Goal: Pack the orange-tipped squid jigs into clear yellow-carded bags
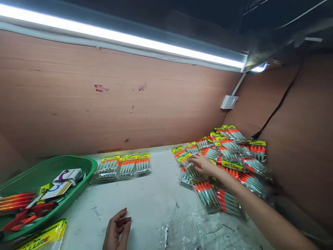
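My right hand (202, 164) reaches into the pile on the right, its fingers closed at the yellow header of a clear pack of fishing lures (191, 171). The lures in it are orange and pale grey-green. Packs of the same kind lie heaped around that hand, among them a lure pack (206, 194) just in front of it. Low in the view, my left hand (118, 231) hovers near the white tabletop (145, 211), fingers loosely curled and apart from the thumb, with nothing in it. Farther back stands a row of lure packs (127, 166).
A green basket (90, 170) at the left holds small boxes, red-handled tools and red-orange lures. Yellow header bags (48, 238) lie below it. A wooden panel (117, 104) closes off the back. A socket box (229, 102) and a black cable (279, 102) are at the right.
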The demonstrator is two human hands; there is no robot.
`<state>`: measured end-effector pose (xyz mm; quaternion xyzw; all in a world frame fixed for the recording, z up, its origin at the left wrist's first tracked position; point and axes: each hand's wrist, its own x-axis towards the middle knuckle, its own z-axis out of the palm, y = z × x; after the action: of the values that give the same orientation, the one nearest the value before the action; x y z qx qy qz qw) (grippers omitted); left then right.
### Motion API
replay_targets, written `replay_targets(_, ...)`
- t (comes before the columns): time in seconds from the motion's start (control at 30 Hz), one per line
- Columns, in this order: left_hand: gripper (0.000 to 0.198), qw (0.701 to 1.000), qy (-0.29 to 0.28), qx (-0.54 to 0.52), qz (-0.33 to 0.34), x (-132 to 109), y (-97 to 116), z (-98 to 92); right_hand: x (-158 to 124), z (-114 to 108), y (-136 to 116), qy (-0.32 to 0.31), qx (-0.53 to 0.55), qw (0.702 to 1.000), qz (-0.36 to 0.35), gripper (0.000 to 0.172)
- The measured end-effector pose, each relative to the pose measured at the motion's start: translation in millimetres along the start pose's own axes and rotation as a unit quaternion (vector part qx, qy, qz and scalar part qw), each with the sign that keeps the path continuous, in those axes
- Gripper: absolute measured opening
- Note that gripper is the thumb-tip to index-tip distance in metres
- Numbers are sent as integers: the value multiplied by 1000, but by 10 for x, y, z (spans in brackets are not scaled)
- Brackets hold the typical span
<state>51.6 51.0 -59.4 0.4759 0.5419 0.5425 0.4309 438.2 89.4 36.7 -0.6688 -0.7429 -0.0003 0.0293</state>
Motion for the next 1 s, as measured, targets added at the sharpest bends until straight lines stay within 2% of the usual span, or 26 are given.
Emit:
replay_targets(0.1, 56, 1000, -8, 17, 4, -15, 20, -2, -343, 121, -71, -28, -2, 999, -32, 70)
replay_targets(0.2, 55, 1000, -12, 10, -1, -12, 21, -35, -410, 229, -138, -23, -17, 999, -26, 81)
replay_targets(0.33, 58, 999, -39, -4, -11, 15, 5, -81, -243, 280, -192, -9, -43, 999, -24, 77)
replay_targets(0.47, 52, 1000, -1, 1, 13, 13, -17, -45, -93, 240, -266, 25, -61, 998, -11, 63)
replay_targets(0.57, 49, 999, 16, -9, 35, 8, -54, 5, 23, 132, -427, 52, -63, 997, 7, 53)
replay_targets(0.67, 46, 999, 18, -17, 48, 23, -102, 29, 264, -37, -819, 95, -55, 994, 18, 49)
replay_targets(0.77, 44, 999, 3, -9, 54, 46, -147, 18, 673, -148, -1492, 129, -36, 991, -2, 49)
replay_targets(0.9, 44, 999, -8, -15, 52, 69, -205, -18, 1305, -45, -2444, 118, -3, 993, -25, 38)
replay_targets(1.0, 43, 998, -14, -32, 53, 76, -231, -39, 1596, 116, -2819, 77, 28, 996, -25, 38)
